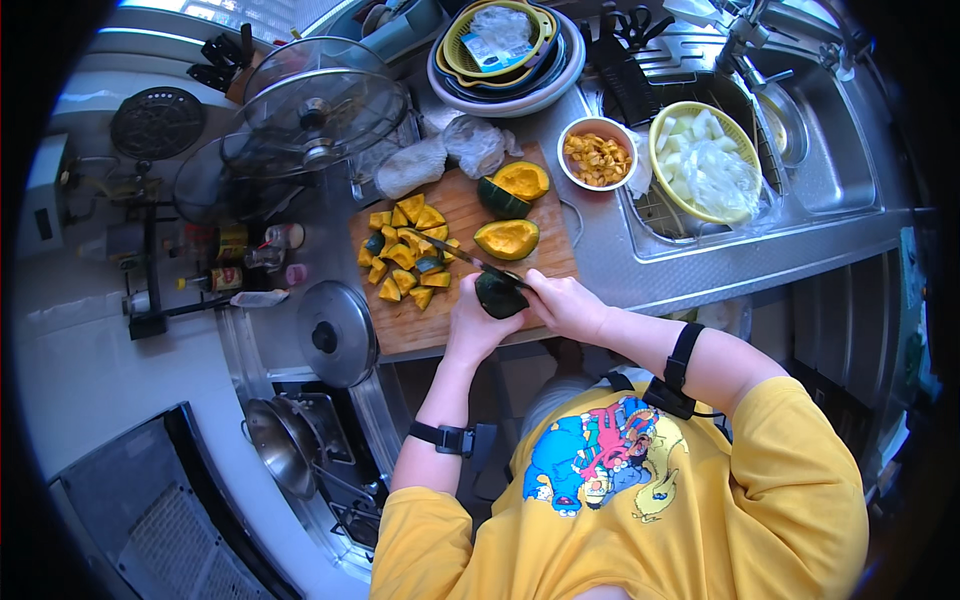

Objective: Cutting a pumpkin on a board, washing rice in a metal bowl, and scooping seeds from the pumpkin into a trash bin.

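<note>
My left hand (474, 324) grips a dark green piece of pumpkin (501, 297) at the near edge of the wooden cutting board (416, 330). In my right hand (564, 304) is the handle of a kitchen knife (465, 257). Its blade points to the far left, over the top of the held piece; whether it cuts into the flesh is hard to see. Several chopped pumpkin chunks (403, 281) with orange flesh lie on the left of the board. Farther back rest a scooped pumpkin wedge (507, 239) and more pumpkin wedges (521, 181), skin partly showing.
Behind the board lie a white cloth (411, 168) and a crumpled plastic bag (480, 144). To the right stand a bowl of pumpkin seeds and pulp (598, 159) and a yellow colander (660, 176) of pale cut pieces by the sink (832, 150). A pot lid (337, 352) borders the board's left.
</note>
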Action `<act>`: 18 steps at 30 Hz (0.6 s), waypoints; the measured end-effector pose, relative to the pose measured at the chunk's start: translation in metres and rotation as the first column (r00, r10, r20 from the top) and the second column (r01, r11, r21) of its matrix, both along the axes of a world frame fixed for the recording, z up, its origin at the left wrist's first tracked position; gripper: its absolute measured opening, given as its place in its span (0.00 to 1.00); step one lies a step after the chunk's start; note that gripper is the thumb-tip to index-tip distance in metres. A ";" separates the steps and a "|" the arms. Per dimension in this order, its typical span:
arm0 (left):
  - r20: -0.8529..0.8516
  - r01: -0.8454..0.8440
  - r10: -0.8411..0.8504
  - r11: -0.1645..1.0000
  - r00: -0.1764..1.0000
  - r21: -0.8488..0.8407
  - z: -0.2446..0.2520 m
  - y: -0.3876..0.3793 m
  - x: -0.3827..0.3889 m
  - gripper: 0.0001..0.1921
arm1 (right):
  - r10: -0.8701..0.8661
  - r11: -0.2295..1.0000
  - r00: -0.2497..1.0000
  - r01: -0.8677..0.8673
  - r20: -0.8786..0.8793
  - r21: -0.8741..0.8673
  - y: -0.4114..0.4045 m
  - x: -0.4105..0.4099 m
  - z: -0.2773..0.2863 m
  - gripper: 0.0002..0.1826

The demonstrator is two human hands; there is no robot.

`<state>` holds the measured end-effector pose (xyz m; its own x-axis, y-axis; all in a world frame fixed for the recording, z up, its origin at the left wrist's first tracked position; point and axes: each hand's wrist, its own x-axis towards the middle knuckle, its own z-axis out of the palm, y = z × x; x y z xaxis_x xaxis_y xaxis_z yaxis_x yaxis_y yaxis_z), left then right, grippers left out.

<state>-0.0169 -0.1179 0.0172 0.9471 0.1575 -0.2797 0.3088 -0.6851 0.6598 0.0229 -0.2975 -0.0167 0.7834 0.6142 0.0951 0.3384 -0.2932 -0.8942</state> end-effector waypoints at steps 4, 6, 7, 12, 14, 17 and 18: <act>-0.055 0.003 -0.003 1.000 0.999 0.002 -0.001 0.001 0.000 0.43 | 0.024 0.999 0.996 -0.022 0.088 -0.025 0.001 0.001 0.001 0.09; -0.046 0.009 -0.009 1.000 0.999 0.004 0.000 0.001 -0.001 0.44 | 0.035 0.999 0.995 -0.032 0.092 -0.032 0.002 0.001 -0.003 0.09; -0.042 0.012 -0.012 1.000 0.999 -0.002 -0.001 0.001 -0.001 0.44 | 0.046 0.998 0.995 -0.042 0.093 -0.040 0.002 0.001 -0.004 0.09; -0.012 0.026 -0.026 1.000 1.000 -0.014 -0.009 0.007 -0.002 0.44 | 0.069 0.997 0.996 -0.066 0.051 -0.050 0.005 0.002 -0.003 0.09; -0.038 0.028 -0.028 1.000 0.999 0.000 -0.009 0.008 0.000 0.42 | 0.081 0.995 0.996 -0.078 0.040 -0.060 0.006 0.005 -0.003 0.09; -0.015 0.017 -0.017 1.000 1.000 0.005 -0.010 0.009 -0.001 0.40 | 0.110 0.992 0.994 -0.109 0.009 -0.071 0.009 0.009 -0.001 0.09; -0.014 0.017 -0.017 1.000 1.000 0.003 -0.008 0.008 0.000 0.40 | 0.113 0.990 0.994 -0.111 0.010 -0.081 0.009 0.010 -0.001 0.09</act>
